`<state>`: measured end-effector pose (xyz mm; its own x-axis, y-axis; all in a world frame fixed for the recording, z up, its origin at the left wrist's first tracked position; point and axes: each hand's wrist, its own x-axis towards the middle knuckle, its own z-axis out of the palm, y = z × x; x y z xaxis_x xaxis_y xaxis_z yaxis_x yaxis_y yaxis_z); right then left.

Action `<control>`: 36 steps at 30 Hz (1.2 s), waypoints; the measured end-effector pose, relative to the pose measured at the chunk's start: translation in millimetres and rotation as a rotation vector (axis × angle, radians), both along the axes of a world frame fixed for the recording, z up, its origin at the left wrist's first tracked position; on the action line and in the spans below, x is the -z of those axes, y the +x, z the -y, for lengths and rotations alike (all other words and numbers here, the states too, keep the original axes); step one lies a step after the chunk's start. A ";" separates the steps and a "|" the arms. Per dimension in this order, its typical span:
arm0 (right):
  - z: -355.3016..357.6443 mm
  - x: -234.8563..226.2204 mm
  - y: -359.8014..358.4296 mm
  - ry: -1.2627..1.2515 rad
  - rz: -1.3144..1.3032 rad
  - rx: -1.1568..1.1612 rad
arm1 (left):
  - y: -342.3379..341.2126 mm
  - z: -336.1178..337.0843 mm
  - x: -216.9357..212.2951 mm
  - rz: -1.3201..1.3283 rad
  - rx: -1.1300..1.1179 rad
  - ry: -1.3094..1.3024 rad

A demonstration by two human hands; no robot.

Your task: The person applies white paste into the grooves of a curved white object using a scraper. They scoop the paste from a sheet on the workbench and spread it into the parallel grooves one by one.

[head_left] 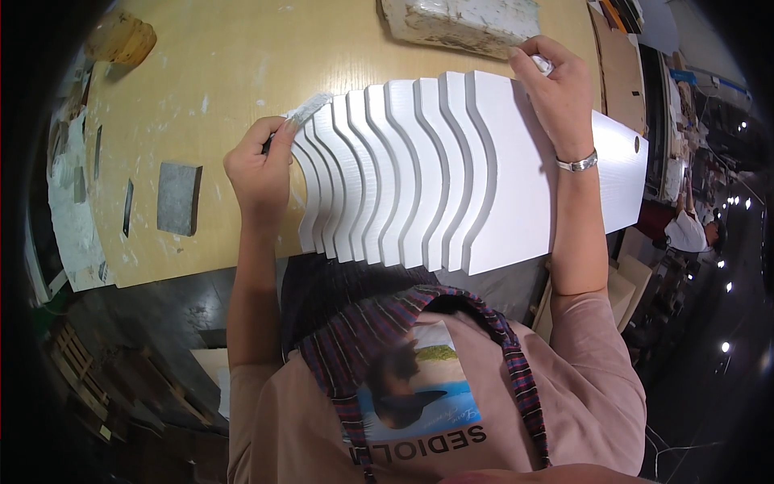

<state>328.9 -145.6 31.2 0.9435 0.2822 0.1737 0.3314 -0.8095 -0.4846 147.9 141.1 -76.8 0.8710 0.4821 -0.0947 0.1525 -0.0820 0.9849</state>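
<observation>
A fanned row of white panels [516,177] with wavy edges lies across the table in front of me, each overlapping its neighbour. My left hand [262,165] is closed at the row's left end, around what looks like a putty knife [313,106]; its flat blade is smeared whitish-grey and rests by the panels' far corners. Over the right part of the panels, my right hand [560,101] is closed on a small whitish object [543,64], mostly covered by the fingers. Its kind cannot be made out.
A stained white block-like container [459,22] stands at the far edge, near my right hand. A grey rectangular block [179,198] and a thin dark strip [128,207] lie left on the wooden table [218,73]. A stained yellowish tub [121,38] sits far left. Another person [689,230] is at far right.
</observation>
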 end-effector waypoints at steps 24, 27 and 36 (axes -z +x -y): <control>3.7 -7.6 -0.3 -0.038 -0.063 0.005 | 9.4 20.5 -4.0 0.052 0.014 -0.192; 3.1 -6.6 -0.1 -0.037 -0.063 -0.004 | 8.3 23.8 -6.8 0.068 0.004 -0.208; 1.2 -2.6 -0.9 -0.016 -0.035 -0.021 | 20.6 25.5 -13.9 0.050 0.030 -0.147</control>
